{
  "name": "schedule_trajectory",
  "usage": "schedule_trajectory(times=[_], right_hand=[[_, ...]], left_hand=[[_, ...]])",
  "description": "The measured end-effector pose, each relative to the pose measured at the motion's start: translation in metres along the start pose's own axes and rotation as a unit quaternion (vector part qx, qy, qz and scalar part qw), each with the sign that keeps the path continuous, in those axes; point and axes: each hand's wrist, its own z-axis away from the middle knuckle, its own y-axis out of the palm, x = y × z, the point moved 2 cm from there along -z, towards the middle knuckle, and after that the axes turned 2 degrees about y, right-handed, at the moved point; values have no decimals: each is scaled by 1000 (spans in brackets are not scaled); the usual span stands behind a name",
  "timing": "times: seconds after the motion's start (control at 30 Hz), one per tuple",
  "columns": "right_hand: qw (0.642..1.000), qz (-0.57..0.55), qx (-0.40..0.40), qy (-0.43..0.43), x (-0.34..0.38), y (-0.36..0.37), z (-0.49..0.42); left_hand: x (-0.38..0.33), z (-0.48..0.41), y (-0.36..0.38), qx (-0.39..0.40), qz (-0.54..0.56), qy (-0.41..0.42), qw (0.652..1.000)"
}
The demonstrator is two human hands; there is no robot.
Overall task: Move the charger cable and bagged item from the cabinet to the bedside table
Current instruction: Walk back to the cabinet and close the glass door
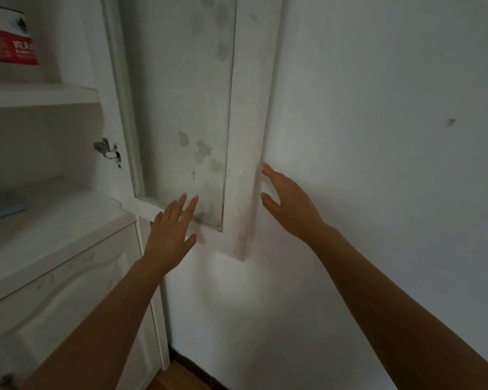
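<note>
With the cabinet door (181,108) swung open against the wall (378,136), left hand (171,230) raised flat before the lower glass pane, fingers spread, gripping nothing. Right hand (286,202) open at the door's outer edge, fingers extended, also gripping nothing. Blurred blue item (7,204) lying on the lower shelf (68,209) near its left edge, well apart from both hands; cannot tell whether cable or bag. Red-labelled container (10,38) standing on the upper shelf.

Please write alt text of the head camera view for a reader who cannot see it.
Two bare, empty hands, left hand and right hand, reach toward an open white glass-paned cabinet door. White shelves at left hold a red-and-white labelled container.
</note>
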Motion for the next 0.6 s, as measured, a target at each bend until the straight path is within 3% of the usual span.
schedule_trajectory(times=[0.3,0.6], right_hand=[[994,-103,-28,29,22,0,-13],[993,-88,-64,36,41,-2,-5]], left_hand=[[13,-8,4,12,17,20,1000],[21,0,-2,8,31,48,998]])
